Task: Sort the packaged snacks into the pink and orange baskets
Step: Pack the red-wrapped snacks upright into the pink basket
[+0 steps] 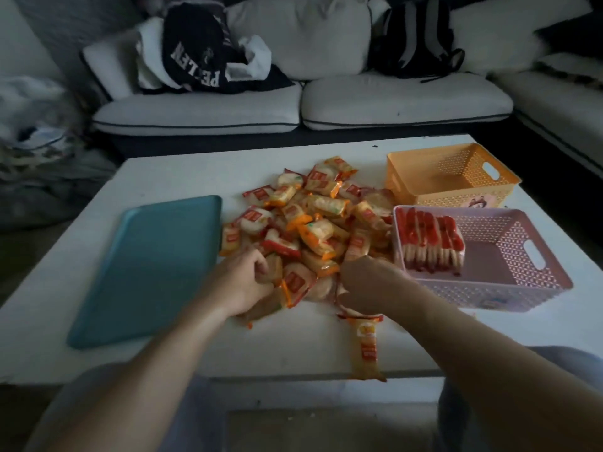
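A heap of red and orange snack packets point(313, 220) covers the middle of the white table point(182, 177). My left hand point(244, 278) lies on the heap's near left edge, fingers curled around a packet. At the near right edge my right hand point(365, 285) is closed over packets, one red-edged packet under it. The pink basket point(538, 288) stands at the right and holds a row of red packets point(430, 239) against its left wall. Behind it the orange basket point(408, 177) shows nothing inside. One orange packet point(367, 350) hangs at the table's near edge.
A teal tray point(146, 272) lies flat on the left half of the table. Behind the table runs a white sofa point(404, 99) with clothes and a dark backpack point(417, 37). My knees are at the bottom of the view.
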